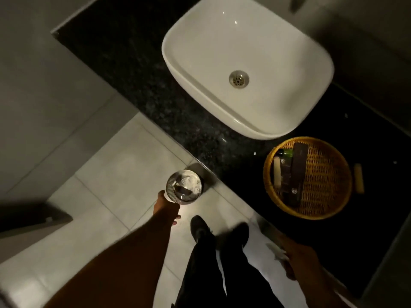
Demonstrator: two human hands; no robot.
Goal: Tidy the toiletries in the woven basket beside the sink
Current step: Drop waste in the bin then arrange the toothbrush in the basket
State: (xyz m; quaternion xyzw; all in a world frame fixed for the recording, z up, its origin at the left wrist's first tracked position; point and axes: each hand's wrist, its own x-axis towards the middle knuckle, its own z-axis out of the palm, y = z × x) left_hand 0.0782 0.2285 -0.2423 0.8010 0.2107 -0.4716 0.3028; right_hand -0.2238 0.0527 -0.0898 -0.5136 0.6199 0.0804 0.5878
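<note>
The round woven basket [327, 178] stands on the black counter to the right of the white sink [246, 63]. Along its left side lie a long dark brown tube [298, 172], a shorter dark bottle [284, 174], a green bottle [288, 152] and a cream tube [277, 172]. My left hand [166, 207] reaches down to the near rim of a small metal bin [185, 187] on the floor; its grip is blurred. My right hand [300, 258] hovers by the counter's front edge, closed on a scrap of white paper [277, 252].
A pale yellow stick-like item [359, 178] lies on the black counter [133, 74] just right of the basket. The bin holds crumpled white tissue. My legs and dark shoes [200, 227] stand on the light floor tiles [124, 156] in front of the counter.
</note>
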